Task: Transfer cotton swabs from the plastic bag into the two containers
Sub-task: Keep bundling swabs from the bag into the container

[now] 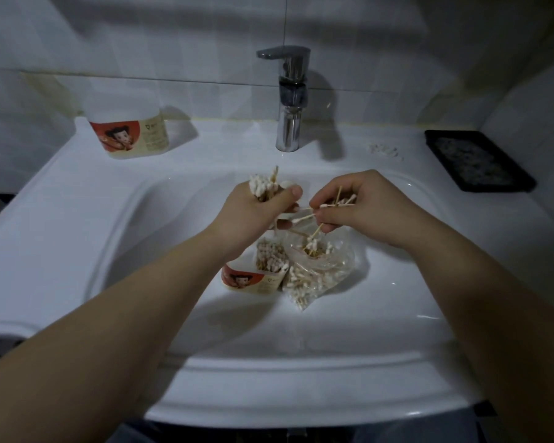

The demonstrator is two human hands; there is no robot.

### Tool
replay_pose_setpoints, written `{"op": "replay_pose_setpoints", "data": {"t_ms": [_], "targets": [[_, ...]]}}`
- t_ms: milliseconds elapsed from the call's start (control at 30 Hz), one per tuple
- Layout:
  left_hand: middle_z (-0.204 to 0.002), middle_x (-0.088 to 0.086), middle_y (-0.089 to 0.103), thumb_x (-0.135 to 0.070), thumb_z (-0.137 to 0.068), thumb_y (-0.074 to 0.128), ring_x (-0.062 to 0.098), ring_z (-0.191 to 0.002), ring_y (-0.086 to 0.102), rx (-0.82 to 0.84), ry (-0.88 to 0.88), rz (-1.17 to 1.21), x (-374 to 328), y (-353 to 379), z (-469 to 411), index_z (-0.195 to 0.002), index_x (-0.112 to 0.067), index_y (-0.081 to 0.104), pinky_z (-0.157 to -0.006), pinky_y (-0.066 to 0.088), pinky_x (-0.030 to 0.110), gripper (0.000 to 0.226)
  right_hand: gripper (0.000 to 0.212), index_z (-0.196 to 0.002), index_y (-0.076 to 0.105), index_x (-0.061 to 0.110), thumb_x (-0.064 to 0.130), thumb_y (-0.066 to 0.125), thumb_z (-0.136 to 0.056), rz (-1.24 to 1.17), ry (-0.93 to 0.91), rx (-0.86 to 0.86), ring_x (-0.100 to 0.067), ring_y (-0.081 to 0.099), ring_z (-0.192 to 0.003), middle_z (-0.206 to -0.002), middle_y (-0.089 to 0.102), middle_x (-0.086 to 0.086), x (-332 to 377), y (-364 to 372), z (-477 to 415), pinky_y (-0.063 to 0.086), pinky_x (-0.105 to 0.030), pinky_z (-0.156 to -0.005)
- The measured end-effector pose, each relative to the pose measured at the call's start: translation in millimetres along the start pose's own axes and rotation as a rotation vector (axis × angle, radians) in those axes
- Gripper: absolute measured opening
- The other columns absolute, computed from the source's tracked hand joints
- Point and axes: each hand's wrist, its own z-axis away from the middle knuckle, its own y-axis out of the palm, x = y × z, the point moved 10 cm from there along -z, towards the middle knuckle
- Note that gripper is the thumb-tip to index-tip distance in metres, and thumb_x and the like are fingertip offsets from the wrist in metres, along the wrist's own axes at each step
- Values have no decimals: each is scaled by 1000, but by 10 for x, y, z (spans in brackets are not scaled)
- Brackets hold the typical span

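A clear plastic bag of cotton swabs lies in the white sink basin. Touching its left side stands an open container with a red cartoon label, packed with upright swabs. A second container of the same kind stands on the sink ledge at the back left. Above the bag, my left hand grips a bundle of swabs that sticks up from the fist. My right hand pinches a few loose swabs pointing toward the left hand.
A chrome faucet rises at the back centre of the sink. A black tray lies on the ledge at the right, with a few loose swabs beside it. Tiled wall stands behind.
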Motion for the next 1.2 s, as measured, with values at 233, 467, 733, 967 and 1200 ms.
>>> {"op": "replay_pose_setpoints", "data": {"t_ms": [233,467,733,967,1200], "targets": [[-74,12,69,3,-89,73,19,-72,73,127,40,-88,-55,175,68,-73,-8,53,-77,63,36,28,12,-96,77,9,3,78,-86,-45,10,-70,-24,77,-70,-86,73,-17,-1,-84,-13,62,-27,-75],[-73,8,67,-3,-91,73,13,-64,65,174,48,-95,-68,177,72,-74,-9,53,-65,55,28,26,12,-93,78,4,-4,77,-84,-112,38,-84,-24,76,-69,-76,74,-13,-42,-141,-10,60,-23,-70],[-59,-7,58,-9,-93,73,13,-61,57,230,21,-248,-16,220,97,-75,-13,54,-65,51,25,26,14,-93,79,10,-2,77,-84,-66,24,-58,-26,77,-73,-77,76,-15,-29,-82,-8,62,-28,-78],[-62,-8,67,-19,-99,65,15,-68,61,167,48,-285,-115,154,87,-75,-11,57,-60,46,20,27,15,-101,76,-2,-5,74,-86,-90,33,-135,-20,75,-69,-86,73,-25,-36,-253,10,59,-19,-69],[-61,-2,52,-24,-99,65,13,-58,54,135,92,-223,-141,154,88,-82,-10,57,-54,44,19,23,13,-99,77,4,-1,75,-87,-70,42,-111,-22,77,-72,-83,75,-20,-41,-193,5,62,-25,-78]]}}
